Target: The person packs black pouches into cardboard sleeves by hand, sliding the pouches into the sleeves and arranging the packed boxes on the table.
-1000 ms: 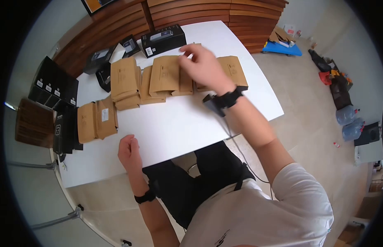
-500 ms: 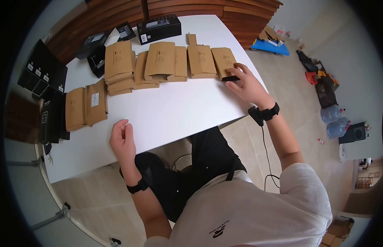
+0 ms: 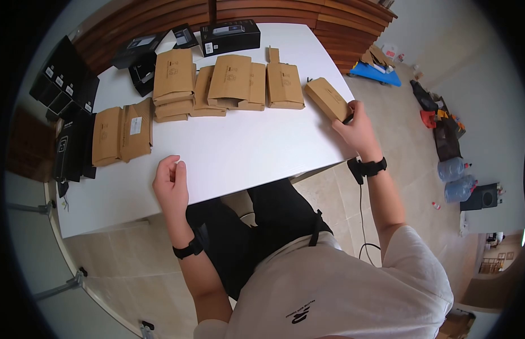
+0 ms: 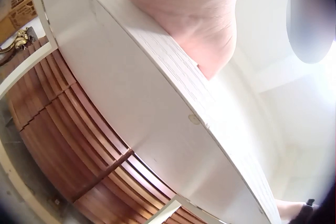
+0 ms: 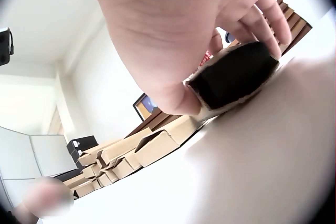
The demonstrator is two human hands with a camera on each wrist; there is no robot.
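Observation:
My right hand grips the near end of a small brown cardboard box at the right side of the white table, thumb on one side and fingers on the other. In the right wrist view the box's near end is open, and something black fills it. My left hand rests at the table's front edge with loosely curled fingers, holding nothing. Beside the gripped box lies another cardboard box with a raised flap. Further left, several cardboard boxes are stacked and overlapping.
Two cardboard boxes lie at the left, beside black boxes along the table's left side. A black product box stands at the back. A cable hangs from my right wristband. A blue dolly is on the floor.
My right hand came from over the middle boxes to the rightmost one, took hold of its near end, and turned it askew, nearer the right edge. The left hand stayed by the front edge.

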